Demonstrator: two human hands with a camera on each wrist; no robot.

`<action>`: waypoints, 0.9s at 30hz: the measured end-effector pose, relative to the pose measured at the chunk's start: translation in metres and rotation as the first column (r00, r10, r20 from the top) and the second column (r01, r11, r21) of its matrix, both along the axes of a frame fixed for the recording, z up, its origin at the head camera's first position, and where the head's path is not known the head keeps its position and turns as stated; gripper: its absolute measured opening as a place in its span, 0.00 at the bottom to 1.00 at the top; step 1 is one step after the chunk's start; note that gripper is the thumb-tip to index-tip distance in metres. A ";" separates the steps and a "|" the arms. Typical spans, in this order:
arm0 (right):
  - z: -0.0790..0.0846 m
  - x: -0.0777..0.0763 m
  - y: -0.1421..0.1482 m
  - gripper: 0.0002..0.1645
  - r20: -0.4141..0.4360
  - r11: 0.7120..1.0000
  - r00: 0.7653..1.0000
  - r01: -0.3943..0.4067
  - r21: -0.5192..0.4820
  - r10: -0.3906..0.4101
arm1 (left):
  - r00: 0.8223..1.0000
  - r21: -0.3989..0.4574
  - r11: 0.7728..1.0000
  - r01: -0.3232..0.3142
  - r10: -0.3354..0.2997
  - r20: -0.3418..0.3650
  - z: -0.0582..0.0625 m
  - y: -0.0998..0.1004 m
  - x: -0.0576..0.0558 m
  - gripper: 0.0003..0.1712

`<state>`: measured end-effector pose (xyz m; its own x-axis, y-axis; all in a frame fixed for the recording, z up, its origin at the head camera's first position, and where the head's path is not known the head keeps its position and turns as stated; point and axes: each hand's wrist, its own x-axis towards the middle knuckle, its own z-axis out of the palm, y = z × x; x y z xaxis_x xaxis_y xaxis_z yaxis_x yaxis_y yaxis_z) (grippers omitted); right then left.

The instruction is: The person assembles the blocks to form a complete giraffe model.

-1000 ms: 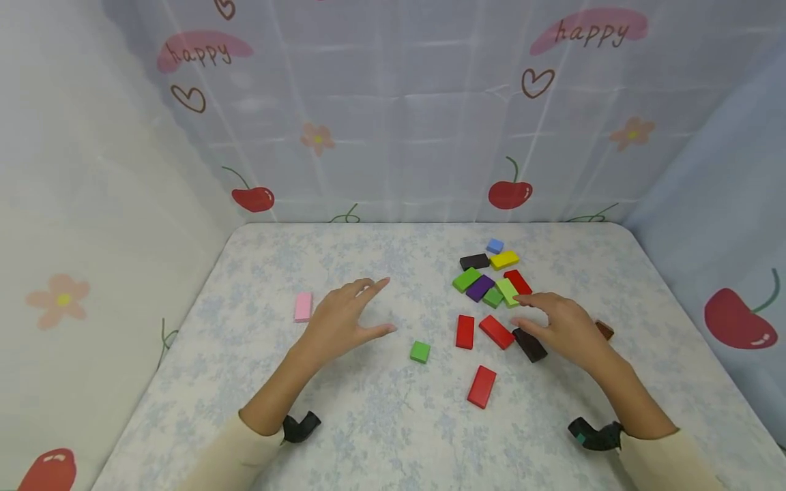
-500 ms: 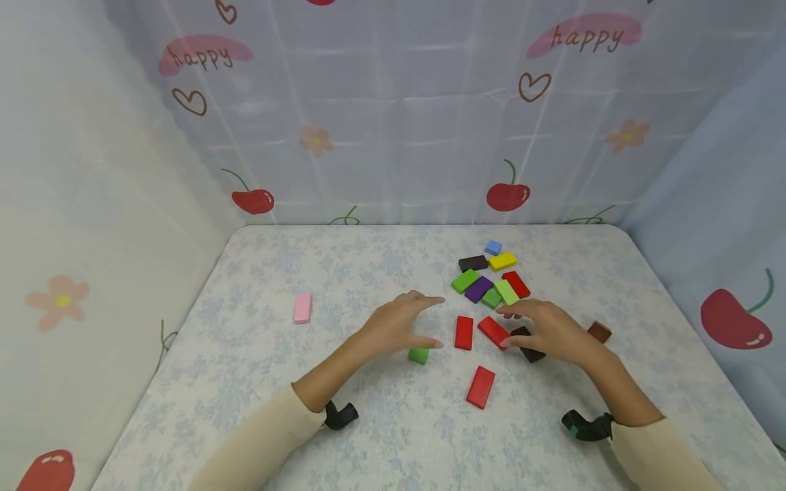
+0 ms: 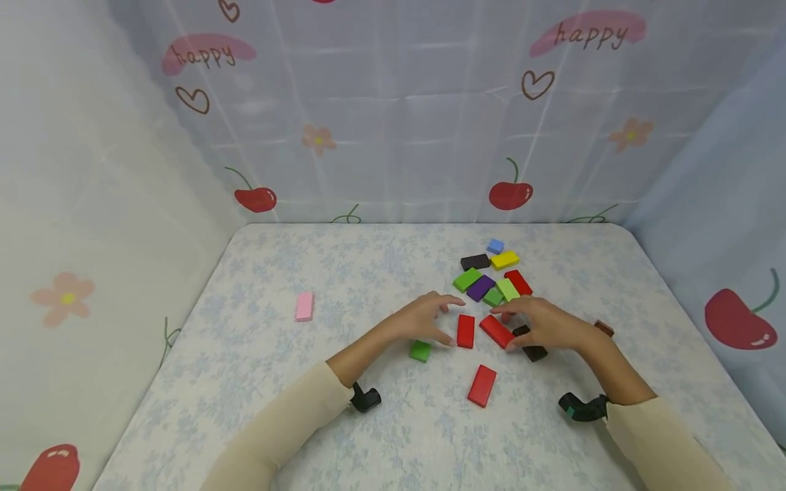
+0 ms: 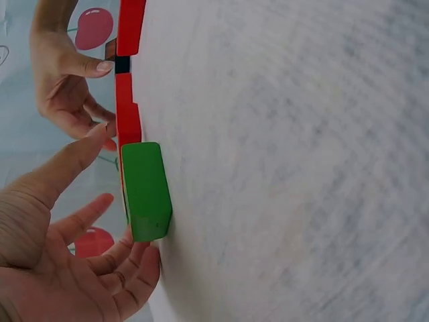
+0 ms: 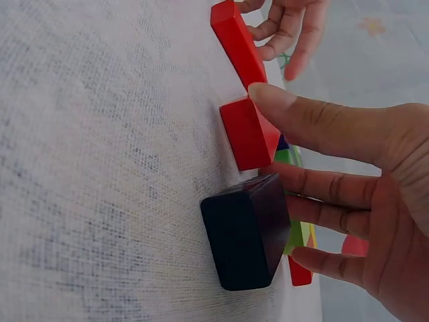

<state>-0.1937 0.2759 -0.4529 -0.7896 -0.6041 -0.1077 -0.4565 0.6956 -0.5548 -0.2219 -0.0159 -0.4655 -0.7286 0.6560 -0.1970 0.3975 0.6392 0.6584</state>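
One squarish, bright green block (image 3: 420, 351) lies just beside the left hand (image 3: 424, 319), whose fingers are spread wide. Just right of those fingertips lies a flat, bright red block (image 3: 465, 331), oblong. A similar slanted red block (image 3: 497, 331) sits at the parted fingers of the right hand (image 3: 552, 324), contact unclear; a blackish block (image 3: 535, 354) is partly hidden by them.
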 end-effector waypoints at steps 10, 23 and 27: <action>-0.003 -0.005 -0.002 0.37 0.081 1.000 0.997 0.000 -0.024 0.002 | 0.989 -0.189 0.982 -0.002 -0.026 -0.146 -0.002 0.019 0.005 0.41; 0.000 -0.003 -0.009 0.36 -0.002 0.996 0.998 0.060 0.072 -0.060 | 0.971 -0.181 0.983 -0.028 -0.016 -0.240 -0.001 0.023 0.008 0.35; -0.002 -0.002 -0.015 0.37 -0.065 0.992 0.995 0.087 0.087 -0.082 | 0.976 -0.177 0.981 -0.075 0.036 -0.215 0.000 0.009 0.005 0.35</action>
<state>-0.1957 0.2608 -0.4551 -0.8440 -0.5251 -0.1089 -0.4251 0.7788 -0.4612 -0.2173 -0.0071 -0.4657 -0.8008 0.5801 -0.1490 0.4744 0.7661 0.4336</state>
